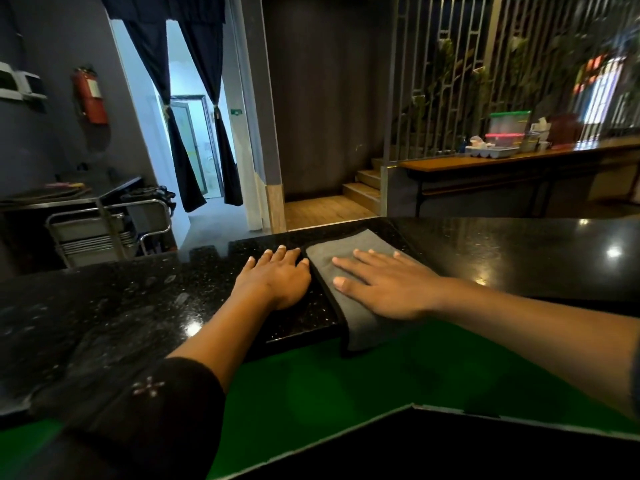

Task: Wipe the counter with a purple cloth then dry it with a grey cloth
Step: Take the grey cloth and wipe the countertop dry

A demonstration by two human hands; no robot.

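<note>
A grey cloth (332, 254) lies spread flat on the black speckled counter (138, 306), with its near end hanging over the counter's front edge. My right hand (384, 282) presses flat on the cloth, fingers spread and pointing left. Just left of the cloth, my left hand (277, 278) rests palm down on the bare counter, fingers slightly apart and holding nothing. No purple cloth is in view.
A green surface (311, 382) runs below the counter's front edge. Beyond the counter stand a metal trolley (104, 230) at left, a curtained doorway (194, 133), steps (363, 188), and a wooden table (519, 161) with containers at right.
</note>
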